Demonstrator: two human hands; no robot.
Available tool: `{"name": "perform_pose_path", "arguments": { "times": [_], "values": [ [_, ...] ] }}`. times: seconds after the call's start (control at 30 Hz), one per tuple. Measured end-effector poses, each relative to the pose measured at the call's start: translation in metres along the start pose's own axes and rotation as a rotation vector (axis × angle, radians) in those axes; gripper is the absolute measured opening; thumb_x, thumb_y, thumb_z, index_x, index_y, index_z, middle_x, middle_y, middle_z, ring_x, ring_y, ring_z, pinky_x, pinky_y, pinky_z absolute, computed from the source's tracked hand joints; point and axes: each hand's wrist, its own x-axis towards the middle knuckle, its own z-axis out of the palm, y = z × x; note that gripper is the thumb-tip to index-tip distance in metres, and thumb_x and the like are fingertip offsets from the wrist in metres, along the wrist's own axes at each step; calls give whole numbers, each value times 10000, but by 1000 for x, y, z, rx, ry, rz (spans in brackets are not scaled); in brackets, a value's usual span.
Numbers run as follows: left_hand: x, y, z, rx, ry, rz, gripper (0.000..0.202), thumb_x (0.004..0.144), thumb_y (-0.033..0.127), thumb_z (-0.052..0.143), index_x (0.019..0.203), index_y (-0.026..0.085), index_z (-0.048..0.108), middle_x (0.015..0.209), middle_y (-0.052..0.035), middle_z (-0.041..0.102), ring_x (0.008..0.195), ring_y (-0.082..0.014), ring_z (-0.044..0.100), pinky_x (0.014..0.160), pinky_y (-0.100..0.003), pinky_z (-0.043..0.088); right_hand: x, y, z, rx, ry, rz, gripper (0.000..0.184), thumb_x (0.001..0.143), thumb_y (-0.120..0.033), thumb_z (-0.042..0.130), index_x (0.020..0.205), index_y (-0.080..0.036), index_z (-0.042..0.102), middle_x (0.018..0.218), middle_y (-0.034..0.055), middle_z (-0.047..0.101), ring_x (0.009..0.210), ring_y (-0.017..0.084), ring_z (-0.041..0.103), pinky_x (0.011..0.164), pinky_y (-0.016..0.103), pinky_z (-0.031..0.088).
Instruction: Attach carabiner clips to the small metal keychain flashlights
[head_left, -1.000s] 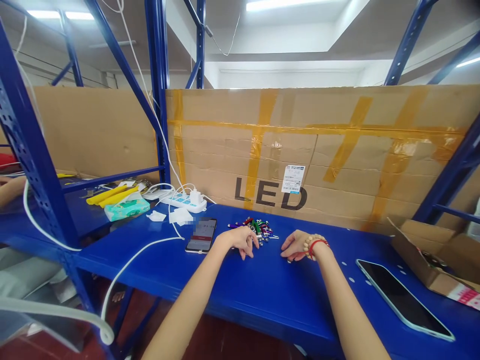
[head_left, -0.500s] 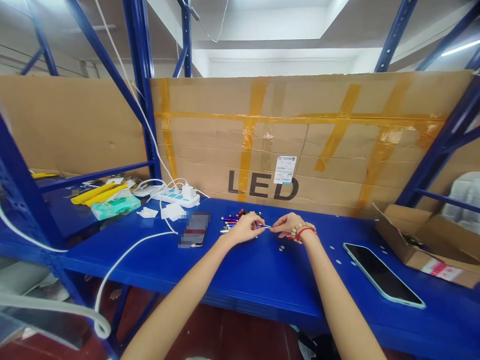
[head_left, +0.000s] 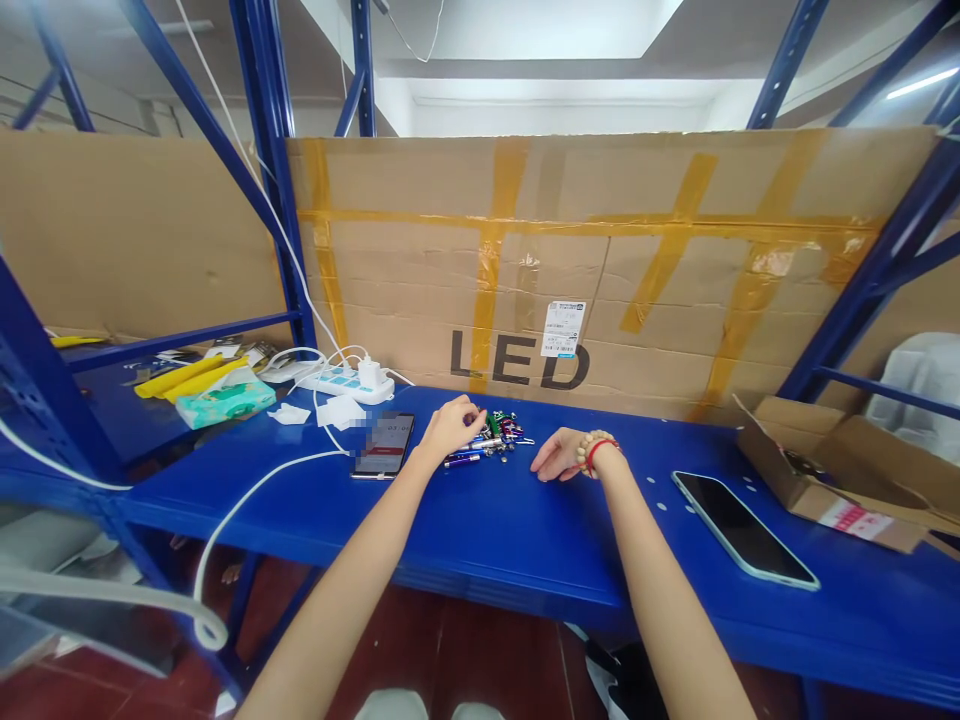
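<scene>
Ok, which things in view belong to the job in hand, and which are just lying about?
Seemingly in use:
small shiny coloured parts
left hand, at their edge
right hand, just beside them

Apparently lying about:
lit phone
dark-screened phone
power strip
white scraps
green-and-white pack
yellow items
open carton (any link unclear)

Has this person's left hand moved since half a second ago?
Yes. Judged against the printed LED letters on the cardboard, the left hand has shifted leftward and a little farther from the person, nearer the cardboard.
</scene>
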Motion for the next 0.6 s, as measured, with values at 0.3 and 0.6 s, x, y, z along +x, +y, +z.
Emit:
{"name": "perform_pose_path", "arguments": {
  "times": [0.3, 0.6],
  "values": [
    [-1, -5, 0, 37, -42, -81, 406, 853, 404, 390, 583, 177, 591, 589, -15, 602, 587, -149, 543, 513, -238, 281, 28, -6, 19, -69, 128, -73, 110, 685, -211, 719, 771, -144, 704, 712, 8, 684, 636, 113, 634, 590, 194, 538],
    [0, -5, -5, 57, -21, -114, 429, 863, 405, 344, 615, 181, 613, 624, -41, 626, 632, -168, 561, 538, -239, 288, 39, -7, 25, -105, 300, -166, 141, 850, -223, 578, 916, -109, 629, 892, 49, 656, 768, 112, 625, 709, 265, 527]
  ]
}}
